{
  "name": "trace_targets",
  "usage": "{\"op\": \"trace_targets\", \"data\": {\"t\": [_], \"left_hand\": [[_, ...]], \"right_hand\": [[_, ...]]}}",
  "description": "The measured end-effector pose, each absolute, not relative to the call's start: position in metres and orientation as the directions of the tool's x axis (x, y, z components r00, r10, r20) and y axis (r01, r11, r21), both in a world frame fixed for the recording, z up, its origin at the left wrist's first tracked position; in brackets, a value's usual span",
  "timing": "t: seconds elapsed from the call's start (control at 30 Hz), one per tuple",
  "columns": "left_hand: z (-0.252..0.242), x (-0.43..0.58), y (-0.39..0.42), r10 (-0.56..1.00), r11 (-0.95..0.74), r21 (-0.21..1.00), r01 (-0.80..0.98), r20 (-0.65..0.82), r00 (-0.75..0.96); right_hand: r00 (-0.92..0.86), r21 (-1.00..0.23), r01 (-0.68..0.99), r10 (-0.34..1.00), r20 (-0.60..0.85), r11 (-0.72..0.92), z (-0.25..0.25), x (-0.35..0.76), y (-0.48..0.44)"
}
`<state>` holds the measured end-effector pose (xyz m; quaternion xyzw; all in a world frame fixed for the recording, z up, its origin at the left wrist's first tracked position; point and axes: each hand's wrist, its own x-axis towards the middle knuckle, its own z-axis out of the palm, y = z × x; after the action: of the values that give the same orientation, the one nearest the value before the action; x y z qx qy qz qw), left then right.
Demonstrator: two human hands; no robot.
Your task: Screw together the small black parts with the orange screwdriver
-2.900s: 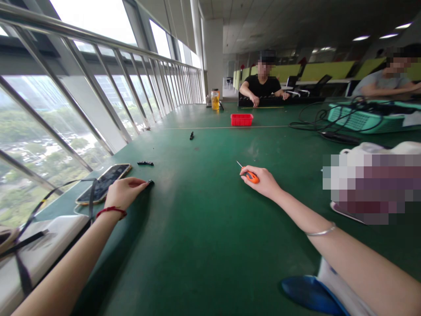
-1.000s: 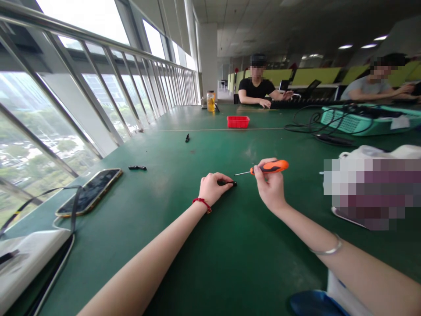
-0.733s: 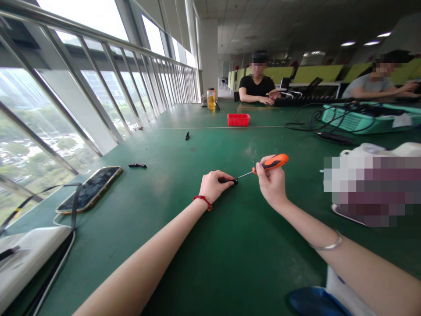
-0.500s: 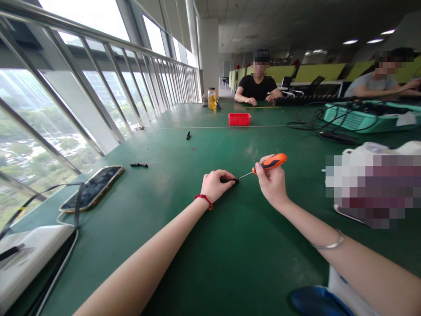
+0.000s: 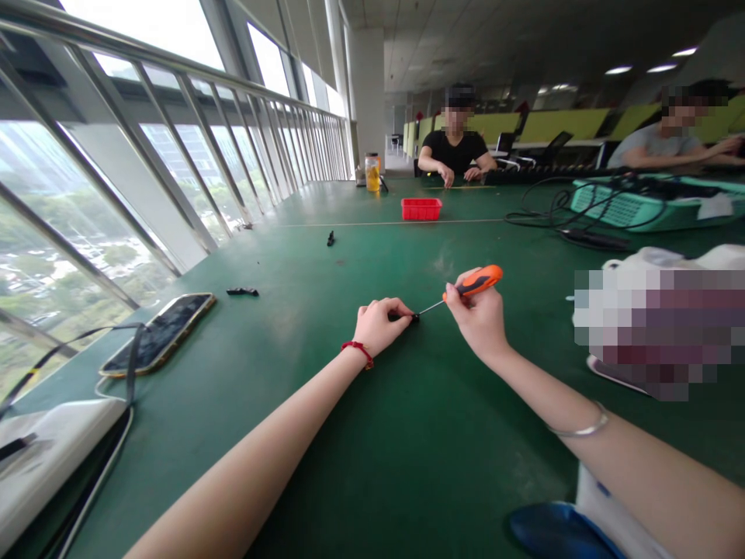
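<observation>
My left hand (image 5: 381, 324) pinches a small black part (image 5: 415, 317) low over the green table (image 5: 326, 435); most of that part is hidden by the fingers. My right hand (image 5: 480, 322) is closed round the orange and black handle of a screwdriver (image 5: 478, 281). Its thin shaft slants down to the left, and the tip meets the black part at my left fingertips. Farther left on the table lies a black piece (image 5: 243, 292), and another small black piece (image 5: 330, 238) sits beyond my left hand.
A phone (image 5: 158, 334), cables and a white box (image 5: 58, 442) are at the left by the railing. Ahead stand a red tray (image 5: 421, 209) and a jar (image 5: 372, 172). A teal basket (image 5: 640, 208) and a white bag (image 5: 640, 264) are at right. Two people sit across the table.
The view has shifted slightly. My hands keep the same hold, with the screwdriver still at the black part. The person opposite has moved a hand over the table.
</observation>
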<state>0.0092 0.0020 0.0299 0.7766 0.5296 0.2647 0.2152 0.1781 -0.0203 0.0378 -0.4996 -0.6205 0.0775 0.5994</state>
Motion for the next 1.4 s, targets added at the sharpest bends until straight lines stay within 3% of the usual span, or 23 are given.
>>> {"op": "trace_targets", "data": {"t": [0.27, 0.47, 0.63, 0.9, 1.13, 1.4], "left_hand": [[0.026, 0.007, 0.005, 0.896, -0.442, 0.553, 0.706, 0.236, 0.377], [0.023, 0.005, 0.008, 0.848, -0.528, 0.566, 0.633, 0.308, 0.432], [0.023, 0.006, 0.008, 0.833, -0.552, 0.58, 0.599, 0.365, 0.415], [0.022, 0.009, 0.005, 0.806, -0.591, 0.512, 0.623, 0.408, 0.429], [0.021, 0.009, 0.007, 0.786, -0.618, 0.549, 0.563, 0.414, 0.458], [0.019, 0.009, 0.009, 0.794, -0.606, 0.598, 0.525, 0.405, 0.454]], "right_hand": [[0.193, -0.76, 0.457, 0.782, 0.593, 0.463, 0.041, 0.179, -0.018], [0.167, -0.731, 0.499, 0.777, 0.608, 0.465, 0.043, 0.18, -0.019], [0.185, -0.769, 0.422, 0.786, 0.591, 0.479, 0.045, 0.177, -0.02], [0.182, -0.711, 0.433, 0.718, 0.672, 0.555, 0.042, 0.178, -0.022], [0.116, -0.733, 0.437, 0.775, 0.621, 0.521, 0.04, 0.177, -0.022], [0.27, -0.729, 0.393, 0.687, 0.675, 0.561, 0.031, 0.18, -0.015]]}}
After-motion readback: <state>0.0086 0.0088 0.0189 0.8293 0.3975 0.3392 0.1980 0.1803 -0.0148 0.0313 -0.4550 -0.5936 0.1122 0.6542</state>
